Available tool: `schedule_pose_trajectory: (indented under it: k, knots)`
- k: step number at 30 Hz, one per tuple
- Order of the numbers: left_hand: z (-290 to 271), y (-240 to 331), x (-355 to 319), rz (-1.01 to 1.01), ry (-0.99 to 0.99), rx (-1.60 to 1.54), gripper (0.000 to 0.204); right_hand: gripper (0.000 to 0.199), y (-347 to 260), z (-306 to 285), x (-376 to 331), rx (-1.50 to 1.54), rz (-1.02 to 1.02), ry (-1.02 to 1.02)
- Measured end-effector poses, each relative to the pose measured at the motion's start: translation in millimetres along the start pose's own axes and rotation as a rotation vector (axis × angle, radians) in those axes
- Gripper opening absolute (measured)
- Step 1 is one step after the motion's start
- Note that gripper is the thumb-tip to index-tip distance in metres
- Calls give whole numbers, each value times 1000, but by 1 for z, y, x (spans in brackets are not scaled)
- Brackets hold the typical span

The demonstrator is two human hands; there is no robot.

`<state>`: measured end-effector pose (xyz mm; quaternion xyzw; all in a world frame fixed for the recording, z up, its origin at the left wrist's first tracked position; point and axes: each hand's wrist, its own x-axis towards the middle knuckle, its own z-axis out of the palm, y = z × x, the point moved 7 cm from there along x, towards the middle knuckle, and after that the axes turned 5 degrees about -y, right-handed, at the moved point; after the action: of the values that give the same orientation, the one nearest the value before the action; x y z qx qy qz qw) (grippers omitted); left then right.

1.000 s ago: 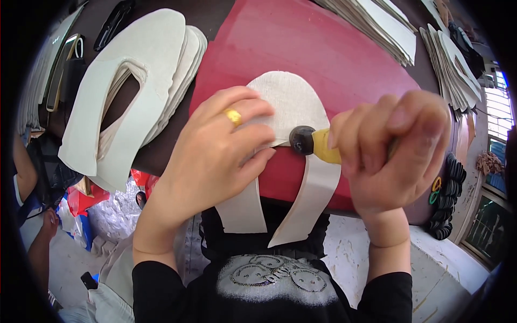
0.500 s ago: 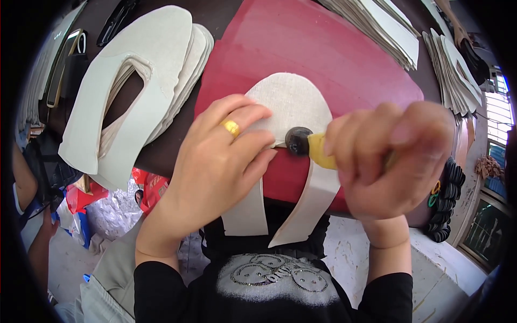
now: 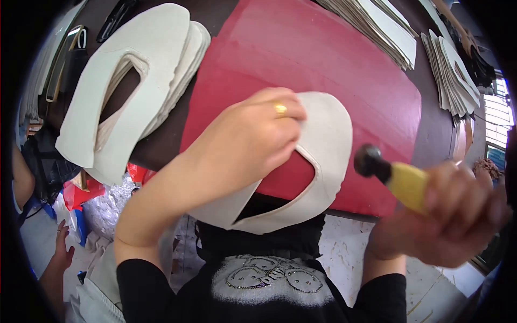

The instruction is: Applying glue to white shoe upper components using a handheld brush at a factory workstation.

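A white shoe upper (image 3: 334, 126), U-shaped with an opening in its middle, lies tilted on a red sheet (image 3: 388, 102) at the table's front edge. My left hand (image 3: 266, 126), with a gold ring, is closed on the upper's far left edge; its fingertips are partly hidden. In my right hand (image 3: 463, 215) is a hammer (image 3: 406, 183) with a yellow handle and a dark round head. The hammer is raised to the right of the upper, apart from it. The legs of the upper reach over the edge toward my lap.
A stack of similar white uppers (image 3: 156, 43) lies at the left. More white pieces (image 3: 385, 35) are piled at the far right, beside another fanned stack (image 3: 449, 78). Another person's hand (image 3: 63, 250) shows at lower left, and someone's arm at the upper right.
The upper has turned over and rotated, with its legs now shifted left. My left hand has moved up and right with it. My right hand has drawn the hammer off the upper, to the right.
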<state>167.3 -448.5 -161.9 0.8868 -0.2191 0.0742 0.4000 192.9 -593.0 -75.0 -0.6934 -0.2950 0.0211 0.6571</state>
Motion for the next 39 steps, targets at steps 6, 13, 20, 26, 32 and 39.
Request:
schedule_pose_trajectory:
  k: [6, 13, 20, 26, 32, 39]
  knots:
    - [16, 21, 14, 90, -126, 7, 9, 25, 20, -6, -22, 217, -19, -35]
    - [13, 25, 9, -16, 12, 70, 3, 23, 24, -19, -19, 85, 93, 17]
    - [19, 22, 8, 38, 38, 26, 3, 29, 27, -22, -15, -103, 75, 72]
    - [40, 28, 40, 176, -190, -11, 7, 26, -14, -35, -23, 90, -101, 94]
    - [32, 40, 27, 143, -86, 124, 5, 37, 22, -34, -36, -13, 56, 128]
    - [38, 43, 24, -20, 7, 77, 6, 36, 27, -39, -34, 135, 33, 249]
